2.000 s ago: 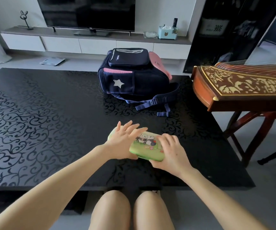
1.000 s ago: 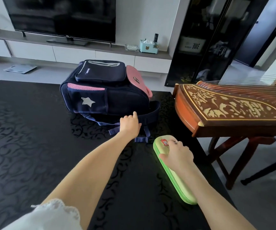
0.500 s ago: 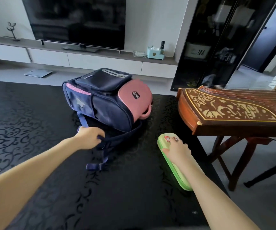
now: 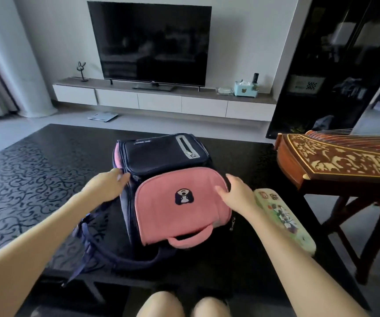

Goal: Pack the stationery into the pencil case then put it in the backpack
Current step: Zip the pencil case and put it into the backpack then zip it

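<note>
A: Where is the backpack (image 4: 161, 193) sitting?

B: It is lying near the table's (image 4: 35, 170) front edge, navy with a pink flap bearing a small dog patch, and its zips are looking closed.

A: And the hands?

B: The left hand (image 4: 106, 186) is pressing its fingers against the bag's left side; the right hand (image 4: 237, 193) is resting spread open on the flap's right edge, gripping nothing.

A: The pencil case (image 4: 282, 216)?

B: Green, cartoon-printed, shut, it is lying by the table's right edge, just beside the right wrist.

Bare table (image 4: 35, 179) left of backpack (image 4: 175, 202); pencil case (image 4: 282, 216) and zither (image 4: 335, 161) crowd right.
</note>
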`<state>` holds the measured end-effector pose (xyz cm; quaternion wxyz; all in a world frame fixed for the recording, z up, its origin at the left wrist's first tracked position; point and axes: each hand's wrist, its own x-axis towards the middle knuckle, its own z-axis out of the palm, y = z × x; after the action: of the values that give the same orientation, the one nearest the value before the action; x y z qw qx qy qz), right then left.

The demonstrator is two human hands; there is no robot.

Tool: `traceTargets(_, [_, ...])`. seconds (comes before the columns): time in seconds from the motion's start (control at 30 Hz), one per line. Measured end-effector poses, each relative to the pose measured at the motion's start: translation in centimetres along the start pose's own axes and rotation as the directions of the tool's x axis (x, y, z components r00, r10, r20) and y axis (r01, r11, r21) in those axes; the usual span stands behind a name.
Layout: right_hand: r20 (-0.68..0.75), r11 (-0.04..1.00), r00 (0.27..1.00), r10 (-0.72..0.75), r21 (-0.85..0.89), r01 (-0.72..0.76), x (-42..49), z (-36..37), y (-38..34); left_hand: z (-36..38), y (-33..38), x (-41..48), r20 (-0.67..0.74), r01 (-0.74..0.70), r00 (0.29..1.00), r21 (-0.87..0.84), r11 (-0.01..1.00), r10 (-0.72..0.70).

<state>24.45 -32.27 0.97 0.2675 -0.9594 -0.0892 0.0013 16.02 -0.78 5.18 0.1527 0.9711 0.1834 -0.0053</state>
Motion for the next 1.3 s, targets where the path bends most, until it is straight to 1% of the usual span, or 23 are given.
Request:
traceTargets(0.03, [0.060,0.999,0.998,0.019,0.035,-0.021,-0.3,0.4,-0.5,0.3,0.9,-0.3,0.030,0.047,0.999,-0.217,0.975,-0.041])
traceTargets(0.07, [0.087,0.997,0.996,0.036,0.066,-0.042,-0.9,1.0,-0.7,0.9,1.9,-0.6,0.077,0.088,0.995,-0.337,0.937,-0.066])
traceTargets(0.13, [0.035,0.996,0.998,0.050,0.075,-0.052,-2.7,1.9,-0.9,2.5,3.1,-1.4,0.076,0.112,0.993,-0.341,0.933,-0.091])
traceTargets(0.23, [0.007,1.000,1.000,0.011,0.016,-0.011,-5.6,1.6,-0.4,3.5,3.0,-2.3,-0.040,0.104,0.992,-0.306,0.946,-0.122])
traceTargets(0.3, [0.041,1.000,0.999,0.025,0.004,-0.025,-6.3,-0.5,0.2,3.5,2.4,-2.7,0.006,0.076,0.997,-0.386,0.919,-0.080])
traceTargets(0.4, [-0.088,0.994,0.991,0.100,0.047,-0.096,-4.1,-3.5,0.8,3.4,2.0,-3.6,0.105,0.034,0.994,-0.528,0.849,0.025])
traceTargets(0.43, [-0.120,0.992,0.986,0.120,0.039,-0.116,-2.9,-3.9,0.9,3.4,2.3,-3.9,0.105,0.007,0.993,-0.524,0.852,0.056])
traceTargets(0.47, [-0.096,0.993,0.988,0.118,0.032,-0.115,-1.6,-4.1,0.7,3.4,2.6,-4.2,0.102,-0.014,0.992,-0.504,0.864,0.076])
traceTargets(0.57, [0.083,0.992,0.996,0.016,0.123,-0.026,1.3,-3.5,0.3,3.5,3.4,-4.6,0.078,-0.055,0.993,-0.351,0.935,0.087])
traceTargets(0.63, [0.035,0.994,0.998,-0.043,0.104,0.039,2.5,-3.1,0.7,3.2,3.7,-4.9,0.037,-0.051,0.998,-0.181,0.982,0.059])
traceTargets(0.67, [-0.008,0.996,0.997,-0.072,0.059,0.072,2.9,-3.0,1.1,3.2,3.7,-5.1,-0.062,-0.064,0.996,-0.064,0.996,0.060])
traceTargets(0.7, [-0.056,0.994,0.993,-0.108,-0.007,0.108,3.1,-2.9,1.3,3.0,3.8,-5.1,-0.227,-0.101,0.967,0.066,0.993,0.113])
traceTargets(0.73, [-0.108,0.987,0.984,-0.143,-0.093,0.134,3.1,-2.8,1.5,2.9,3.9,-4.9,-0.360,-0.162,0.908,0.177,0.971,0.217])
traceTargets(0.77, [-0.159,0.970,0.972,-0.176,-0.195,0.143,3.0,-2.8,1.5,2.7,4.2,-4.7,-0.430,-0.254,0.835,0.250,0.934,0.343])
traceTargets(0.8, [-0.200,0.948,0.960,-0.197,-0.288,0.134,2.7,-2.8,1.4,2.6,4.6,-4.4,-0.442,-0.354,0.773,0.293,0.888,0.454])
traceTargets(0.83, [-0.226,0.923,0.951,-0.209,-0.366,0.116,2.4,-2.8,1.4,2.5,5.0,-4.0,-0.386,-0.446,0.743,0.323,0.835,0.547])
traceTargets(0.87, [-0.235,0.894,0.946,-0.226,-0.435,0.106,2.2,-2.8,1.5,2.6,5.4,-3.4,-0.312,-0.521,0.726,0.333,0.786,0.613])
traceTargets(0.93, [-0.231,0.860,0.937,-0.264,-0.497,0.120,1.7,-2.9,2.0,3.3,6.4,-2.4,-0.167,-0.606,0.744,0.239,0.759,0.647])
traceTargets(1.0, [-0.216,0.905,0.945,-0.247,-0.401,0.145,1.7,-2.8,2.5,4.4,6.9,-1.7,-0.093,-0.617,0.776,0.098,0.781,0.624])
traceTargets(1.1, [-0.087,0.974,0.985,-0.150,-0.184,0.132,2.6,-2.7,2.1,5.6,6.8,-1.3,-0.115,-0.624,0.773,0.043,0.781,0.624])
traceTargets(1.17, [-0.059,0.987,0.993,-0.103,-0.129,0.095,3.1,-2.5,1.9,5.8,6.5,-1.3,-0.144,-0.626,0.770,0.018,0.780,0.621])
traceTargets(1.23, [-0.128,0.985,0.987,-0.101,-0.152,0.081,3.3,-2.3,2.0,6.0,6.5,-1.4,-0.162,-0.618,0.777,-0.012,0.786,0.608])
traceTargets(1.3, [-0.173,0.961,0.972,-0.158,-0.255,0.111,3.0,-2.6,2.0,6.1,6.5,-1.6,-0.183,-0.605,0.786,-0.038,0.795,0.590])
